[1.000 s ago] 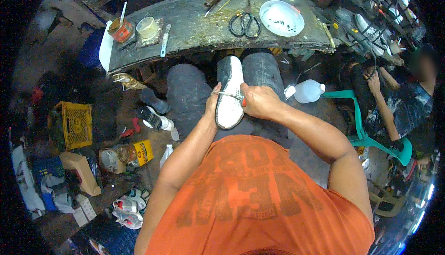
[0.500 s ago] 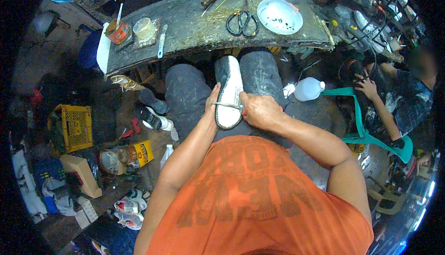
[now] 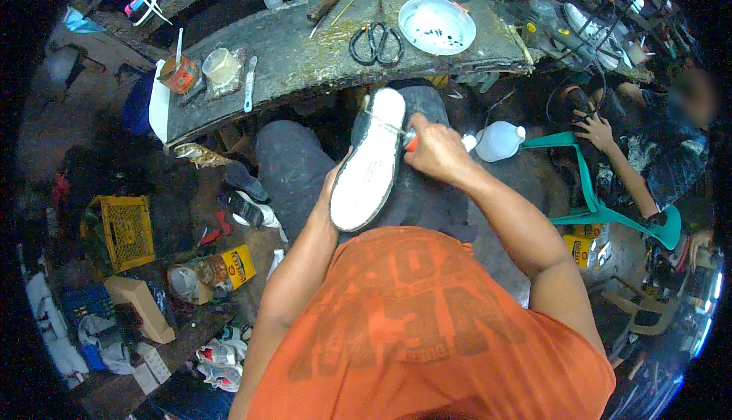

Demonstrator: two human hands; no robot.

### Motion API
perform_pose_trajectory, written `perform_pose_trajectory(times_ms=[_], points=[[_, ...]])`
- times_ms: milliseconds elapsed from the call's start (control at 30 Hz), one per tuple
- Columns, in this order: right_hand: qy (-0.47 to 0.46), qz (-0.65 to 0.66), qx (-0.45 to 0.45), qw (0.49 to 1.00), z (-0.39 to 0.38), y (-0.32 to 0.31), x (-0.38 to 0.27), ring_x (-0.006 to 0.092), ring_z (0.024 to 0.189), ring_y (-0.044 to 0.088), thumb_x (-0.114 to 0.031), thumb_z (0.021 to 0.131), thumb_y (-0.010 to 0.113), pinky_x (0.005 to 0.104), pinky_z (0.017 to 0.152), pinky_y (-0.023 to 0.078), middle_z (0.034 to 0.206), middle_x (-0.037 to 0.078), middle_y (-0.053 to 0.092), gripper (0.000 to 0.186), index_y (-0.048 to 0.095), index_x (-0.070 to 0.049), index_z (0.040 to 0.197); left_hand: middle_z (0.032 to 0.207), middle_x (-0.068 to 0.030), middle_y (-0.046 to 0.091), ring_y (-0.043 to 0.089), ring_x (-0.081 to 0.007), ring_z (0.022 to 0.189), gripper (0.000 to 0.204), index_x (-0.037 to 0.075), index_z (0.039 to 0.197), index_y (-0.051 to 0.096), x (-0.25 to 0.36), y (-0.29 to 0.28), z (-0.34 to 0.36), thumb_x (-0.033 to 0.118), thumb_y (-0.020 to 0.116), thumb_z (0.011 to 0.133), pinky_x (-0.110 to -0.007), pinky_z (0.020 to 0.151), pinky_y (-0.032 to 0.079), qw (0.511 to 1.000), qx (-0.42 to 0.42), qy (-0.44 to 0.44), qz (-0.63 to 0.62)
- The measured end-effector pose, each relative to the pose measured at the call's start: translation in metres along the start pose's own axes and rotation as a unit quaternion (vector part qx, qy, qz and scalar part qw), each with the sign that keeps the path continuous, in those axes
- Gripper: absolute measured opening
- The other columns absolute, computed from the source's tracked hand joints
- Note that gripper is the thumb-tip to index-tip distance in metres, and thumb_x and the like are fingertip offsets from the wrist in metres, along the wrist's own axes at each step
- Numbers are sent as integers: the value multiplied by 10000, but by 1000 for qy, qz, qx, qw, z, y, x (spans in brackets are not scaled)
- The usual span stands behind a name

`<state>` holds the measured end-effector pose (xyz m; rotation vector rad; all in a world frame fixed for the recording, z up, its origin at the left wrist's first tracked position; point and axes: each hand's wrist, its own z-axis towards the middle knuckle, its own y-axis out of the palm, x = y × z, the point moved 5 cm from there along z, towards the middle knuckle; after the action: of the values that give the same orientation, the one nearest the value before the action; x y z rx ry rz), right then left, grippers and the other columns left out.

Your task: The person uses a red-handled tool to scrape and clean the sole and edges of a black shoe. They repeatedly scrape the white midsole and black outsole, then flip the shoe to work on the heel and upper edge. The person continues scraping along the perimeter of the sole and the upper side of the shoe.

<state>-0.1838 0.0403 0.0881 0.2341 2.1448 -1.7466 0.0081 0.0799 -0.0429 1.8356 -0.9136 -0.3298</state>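
A dark shoe with a white sole face (image 3: 364,172) lies over my lap, sole up, its far end leaning to the right. My left hand (image 3: 331,183) grips its left edge; most of its fingers are hidden beneath the shoe. My right hand (image 3: 441,153) is closed round the orange handle of a thin metal-shafted tool (image 3: 412,144), which looks like an awl. The shaft crosses the sole near its far end; where the tip ends is hard to make out.
Ahead stands a worn workbench (image 3: 297,57) with black-handled scissors (image 3: 376,44), a white bowl (image 3: 431,12), a hammer (image 3: 332,0), a knife (image 3: 249,88) and glue-stained tubs (image 3: 180,77). At right are a white jug (image 3: 501,142), a green chair (image 3: 587,180) and another person's hand (image 3: 596,131).
The shoe has come nearer to me and tilted, its near end swinging left. My right hand and the tool have shifted from the sole's near part to its far end.
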Motion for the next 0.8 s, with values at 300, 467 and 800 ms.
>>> perform_pose_trajectory(times_ms=[300, 467, 800], points=[[-64, -56, -19, 996, -18, 4, 11, 436, 807, 721, -168, 838, 700, 551, 707, 572, 862, 256, 718, 335, 542, -2, 1081, 1188, -167, 730, 739, -299, 1010, 474, -10, 1308, 641, -9, 6, 6, 375, 551, 1047, -447, 887, 614, 996, -46, -68, -46], [-55, -27, -42, 997, -36, 8, 8, 448, 868, 701, -163, 745, 786, 556, 750, 556, 908, 255, 712, 476, 509, -18, 1104, 1169, -172, 736, 743, -316, 994, 478, -12, 1305, 642, -10, 6, -3, 379, 544, 1049, -446, 861, 625, 996, -48, -36, -71], [-76, -43, -105, 991, -63, 9, -5, 439, 842, 712, -192, 775, 763, 542, 722, 568, 880, 253, 712, 413, 535, -34, 1081, 1155, -182, 733, 746, -317, 961, 498, -16, 1328, 614, -12, 10, 6, 394, 506, 1064, -451, 850, 626, 996, -50, -76, -19]])
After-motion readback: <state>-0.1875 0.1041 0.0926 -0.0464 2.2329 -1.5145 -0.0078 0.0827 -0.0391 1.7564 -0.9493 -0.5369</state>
